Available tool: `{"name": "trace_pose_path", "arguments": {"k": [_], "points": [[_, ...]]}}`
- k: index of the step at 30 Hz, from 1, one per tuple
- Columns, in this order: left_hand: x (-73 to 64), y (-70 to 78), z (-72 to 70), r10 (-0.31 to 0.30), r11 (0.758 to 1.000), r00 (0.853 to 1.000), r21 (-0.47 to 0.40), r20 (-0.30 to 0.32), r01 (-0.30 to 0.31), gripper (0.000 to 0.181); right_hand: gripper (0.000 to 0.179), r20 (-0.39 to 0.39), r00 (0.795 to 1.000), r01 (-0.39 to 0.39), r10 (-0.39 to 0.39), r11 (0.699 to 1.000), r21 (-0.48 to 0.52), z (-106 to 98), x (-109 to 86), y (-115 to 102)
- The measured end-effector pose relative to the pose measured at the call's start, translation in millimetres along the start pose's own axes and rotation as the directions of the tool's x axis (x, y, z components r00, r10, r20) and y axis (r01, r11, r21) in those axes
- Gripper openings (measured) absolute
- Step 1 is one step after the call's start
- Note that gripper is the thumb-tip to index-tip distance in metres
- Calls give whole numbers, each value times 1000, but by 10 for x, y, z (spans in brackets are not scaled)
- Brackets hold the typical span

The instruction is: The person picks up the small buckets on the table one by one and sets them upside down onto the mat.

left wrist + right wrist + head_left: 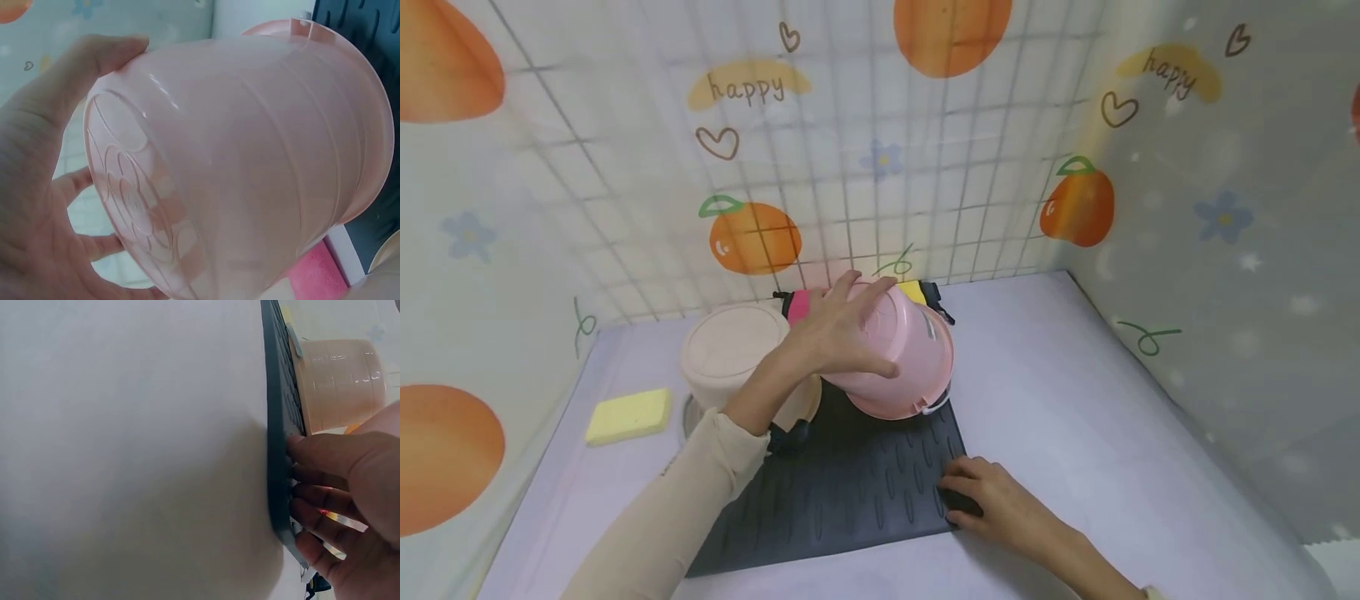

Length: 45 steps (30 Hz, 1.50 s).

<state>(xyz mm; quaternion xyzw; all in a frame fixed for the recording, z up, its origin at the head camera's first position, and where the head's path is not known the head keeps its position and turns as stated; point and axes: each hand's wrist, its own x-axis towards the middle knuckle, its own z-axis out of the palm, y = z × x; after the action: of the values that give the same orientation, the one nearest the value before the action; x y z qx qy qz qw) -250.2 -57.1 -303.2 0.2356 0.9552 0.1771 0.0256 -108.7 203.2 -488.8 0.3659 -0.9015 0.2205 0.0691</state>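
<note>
A pink bucket (pixel 917 358) is upside down and tilted, its rim on the dark ribbed mat (pixel 865 475). My left hand (pixel 838 329) grips it round the base, thumb on one side and fingers spread on the other. In the left wrist view, the bucket's moulded underside shows beside the palm. At the mat's right edge, my right hand (pixel 1000 504) rests with its fingertips on the mat, the fingers slightly bent. To the left stands an upturned cream bucket (pixel 737 346), partly hidden by my left forearm.
A yellow sponge (pixel 628 417) lies left of the cream bucket. Behind the pink bucket, a pink item (pixel 799 307) and a yellow item with black ends (pixel 914 292) show in part. A patterned curtain (pixel 820 150) encloses the table at the back and sides.
</note>
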Motion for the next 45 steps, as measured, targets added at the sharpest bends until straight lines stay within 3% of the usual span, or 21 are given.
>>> {"name": "trace_pose_path", "arguments": {"k": [8,25,38,45], "points": [[56,-30,27,60,998,995,9,75,-61,109,34,30,999,-33,33,999,-1,23,-12,3],[137,-83,-10,34,997,984,55,175,-44,110,33,54,996,-67,66,998,6,24,-38,-27],[234,-77,-20,35,995,968,85,249,-58,111,34,167,970,-184,177,983,27,5,-7,-51],[290,-69,-38,23,994,961,96,274,-52,110,34,154,972,-182,176,983,26,-2,-15,-48]]}}
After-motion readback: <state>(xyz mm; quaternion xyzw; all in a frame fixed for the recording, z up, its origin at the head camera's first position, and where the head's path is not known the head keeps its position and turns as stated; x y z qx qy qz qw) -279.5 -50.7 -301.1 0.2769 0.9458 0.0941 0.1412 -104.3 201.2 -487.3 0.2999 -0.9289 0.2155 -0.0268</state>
